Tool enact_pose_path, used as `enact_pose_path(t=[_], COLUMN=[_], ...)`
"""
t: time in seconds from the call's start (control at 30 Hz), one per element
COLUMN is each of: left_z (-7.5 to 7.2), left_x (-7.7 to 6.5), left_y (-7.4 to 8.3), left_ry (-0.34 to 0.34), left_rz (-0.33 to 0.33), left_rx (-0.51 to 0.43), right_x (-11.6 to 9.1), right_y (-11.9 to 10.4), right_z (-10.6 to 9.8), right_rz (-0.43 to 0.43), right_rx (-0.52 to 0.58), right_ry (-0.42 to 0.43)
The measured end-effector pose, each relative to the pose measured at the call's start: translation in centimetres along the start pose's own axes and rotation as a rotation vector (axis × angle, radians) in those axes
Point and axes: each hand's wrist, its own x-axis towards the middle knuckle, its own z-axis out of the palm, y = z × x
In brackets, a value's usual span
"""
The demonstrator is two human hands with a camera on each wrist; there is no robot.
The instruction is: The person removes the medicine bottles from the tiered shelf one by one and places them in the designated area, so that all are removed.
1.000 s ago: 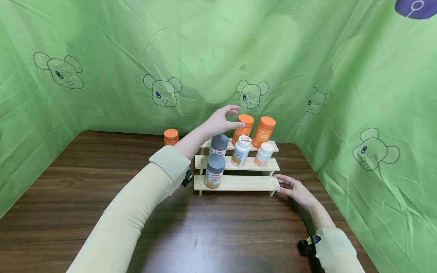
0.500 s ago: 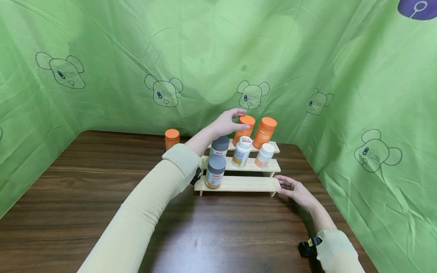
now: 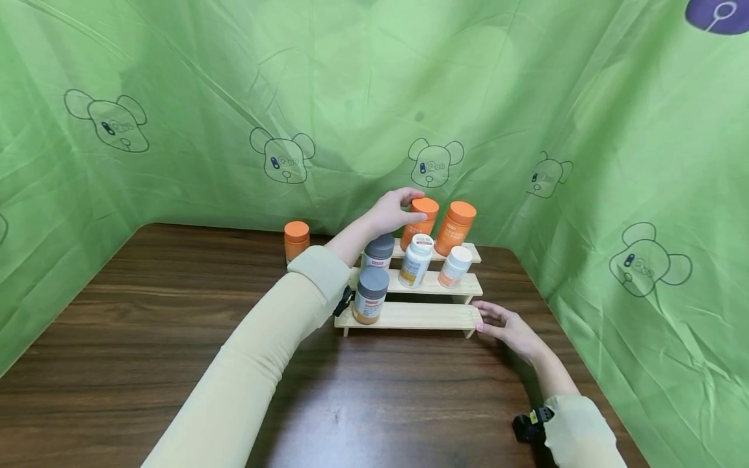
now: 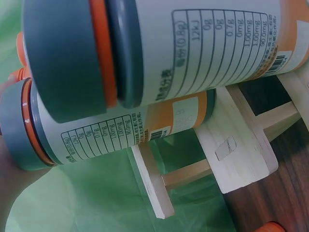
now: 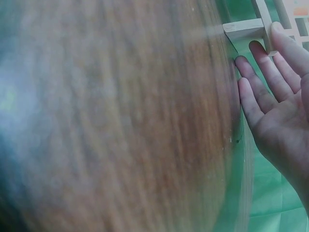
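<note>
The left hand (image 3: pixel 393 213) is clamped on an orange bottle (image 3: pixel 417 233) on the far, top step of the wooden rack (image 3: pixel 433 315) — thumb at the near side of its cap, fingers around the far side. A second orange bottle (image 3: pixel 455 229) stands just right of it. The right hand (image 3: pixel 508 331), well apart and nearer, pinches the right end of the lowest step. Between the hands, a large white bottle (image 3: pixel 416 262) and a small white bottle (image 3: pixel 456 268) stand on the middle step, above the bench (image 3: pixel 146 325).
</note>
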Motion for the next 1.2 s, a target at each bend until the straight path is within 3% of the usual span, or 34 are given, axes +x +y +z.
enact_pose_path(t=[0.53, 1.2], left_z=[0.03, -0.67], left_x=[0.00, -0.30], left_y=[-0.25, 0.09], left_ry=[0.024, 0.098], left_rz=[0.043, 0.133], left_rx=[0.027, -0.078], right_x=[0.24, 0.23], right_y=[0.56, 0.42], right_z=[-0.11, -0.09], right_rz=[-0.009, -0.005], right_rx=[-0.010, -0.026], right_ry=[0.004, 0.009])
